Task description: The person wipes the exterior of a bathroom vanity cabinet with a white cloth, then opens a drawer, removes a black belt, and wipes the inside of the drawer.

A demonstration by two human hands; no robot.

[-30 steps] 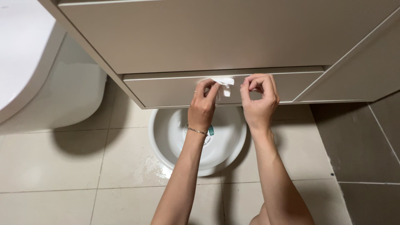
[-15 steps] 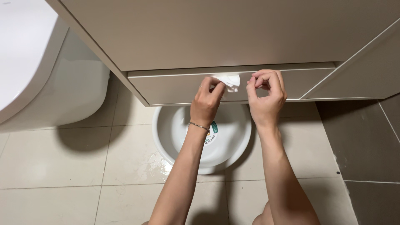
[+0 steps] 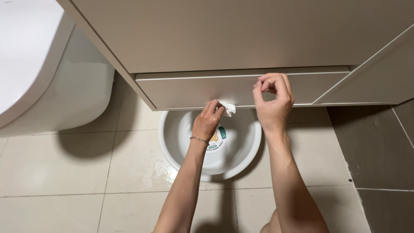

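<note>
The small crumpled white tissue (image 3: 228, 108) is pinched in my left hand (image 3: 208, 123), between thumb and fingertips, and sits at the lower edge of the beige drawer front (image 3: 185, 90), just above the basin rim. My left grip is clenched on the tissue; a thin ring shows on one finger and a fine bracelet (image 3: 199, 139) circles the wrist. My right hand (image 3: 272, 101) is at 3 o'clock from the tissue, near but apart from it, fingers curled in with thumb and forefinger meeting in a loop in front of the drawer front; I cannot tell whether anything is held in that grip. Below both hands, at 6 o'clock, a round white basin (image 3: 246, 159) stands on the tiled floor (image 3: 64, 172), partly under the cabinet (image 3: 241, 34). A wet patch lies on the tiles at the basin's 8 o'clock. A white toilet (image 3: 47, 82) stands at 9 o'clock, well apart.
</note>
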